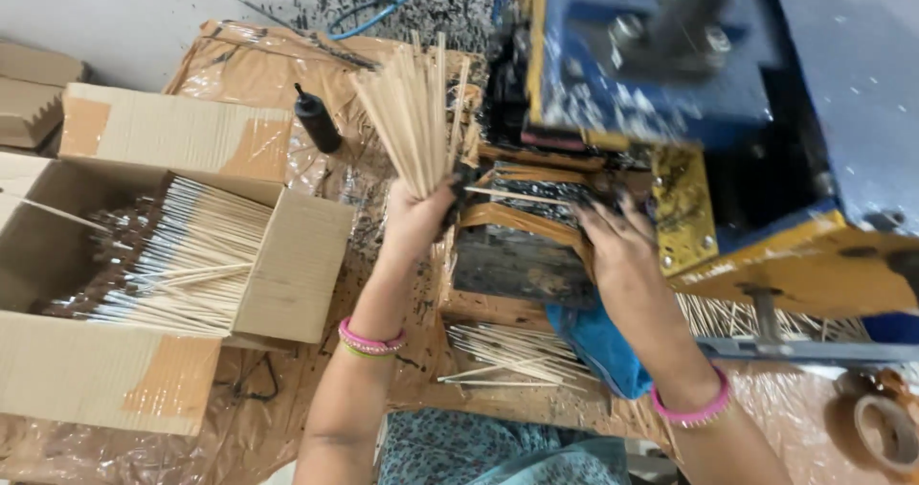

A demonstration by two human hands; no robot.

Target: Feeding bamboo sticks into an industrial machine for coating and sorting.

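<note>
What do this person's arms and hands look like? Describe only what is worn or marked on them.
Both forearms are bare, with no sleeves. The left wrist wears pink bangles with a thin green one beside them; the right wrist wears a pink bangle. The fingertips of the left hand and right hand are smudged black.

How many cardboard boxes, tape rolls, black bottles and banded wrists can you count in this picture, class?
Cardboard boxes: 1 open, holding sticks
Tape rolls: 1
Black bottles: 1
Wrists with pink bangles: 2, left and right
Total: 5
</note>
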